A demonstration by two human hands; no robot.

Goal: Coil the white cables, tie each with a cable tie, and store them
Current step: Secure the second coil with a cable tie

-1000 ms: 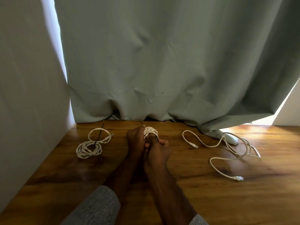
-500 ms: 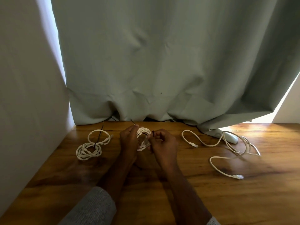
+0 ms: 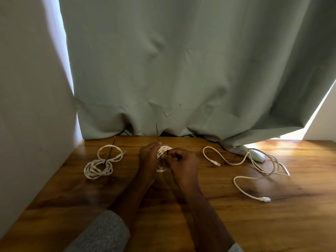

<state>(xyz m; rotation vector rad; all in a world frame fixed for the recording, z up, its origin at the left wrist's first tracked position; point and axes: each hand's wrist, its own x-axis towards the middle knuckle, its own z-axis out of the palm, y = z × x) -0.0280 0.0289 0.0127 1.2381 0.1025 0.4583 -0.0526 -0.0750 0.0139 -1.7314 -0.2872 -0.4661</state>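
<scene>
A small white coiled cable [image 3: 163,151] is held between both hands above the wooden table [image 3: 181,224]. My left hand [image 3: 148,157] grips the coil's left side, and a thin black cable tie [image 3: 156,131] sticks up from it. My right hand [image 3: 181,160] pinches the tie's dark end at the coil's right side. On the left lies a coiled white cable [image 3: 101,162] in a figure-eight shape with a black tie across it. A loose white cable [image 3: 254,171] sprawls on the right, with connectors at both ends.
A grey-green curtain [image 3: 181,70] hangs down to the table's far edge. A pale wall [image 3: 27,106] borders the table on the left. A white mouse-like object [image 3: 257,155] lies under the curtain hem at the right, among the loose cable's loops.
The hands have parted slightly, exposing more of the coil. The right hand shifted right and now pinches the tie end. The tie's tail now stands more upright above the left hand.
</scene>
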